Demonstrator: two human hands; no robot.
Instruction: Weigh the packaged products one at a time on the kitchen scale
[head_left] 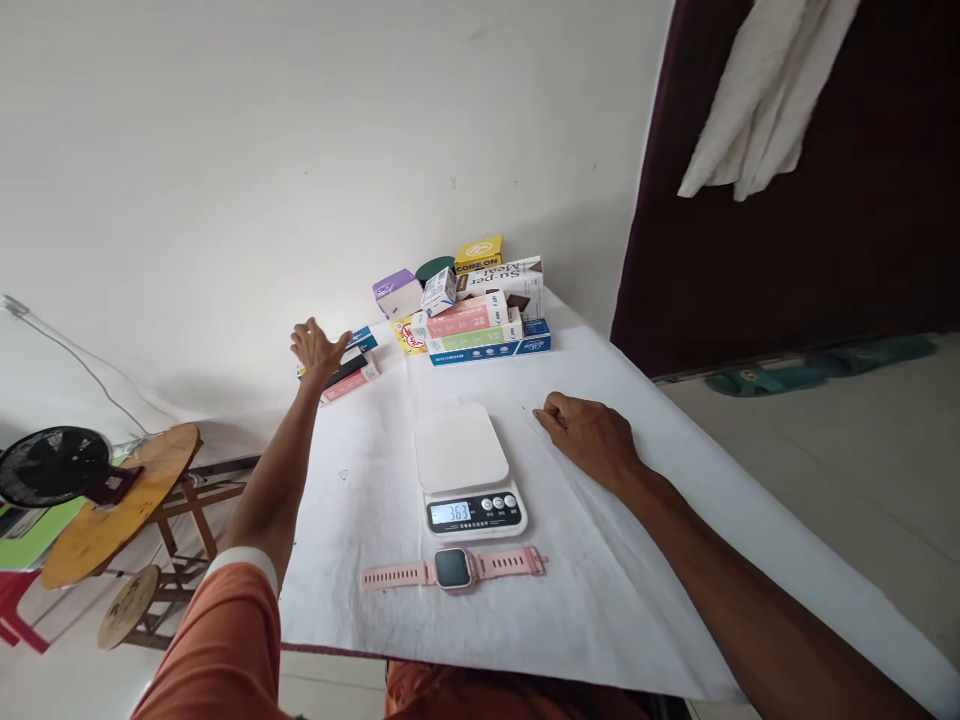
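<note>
A white kitchen scale (461, 450) lies mid-table, its bare plate facing up and its lit display showing digits. In front of it a pink-strapped smartwatch (453, 569) is stretched out flat. My left hand (319, 350), fingers spread, is over a small group of boxes at the back left, among them a pink and white box (351, 381) and a black item (345, 369). To the right of the scale my right hand (589, 432) rests on the table with its fingers curled; whether anything is inside them is hidden.
Stacked boxes stand at the back, including a purple box (397, 293), a yellow box (478, 253) and a blue box (491, 347). Left of the table are a wooden stool (131, 605) and a round wooden table (165, 460) bearing a black fan (54, 468).
</note>
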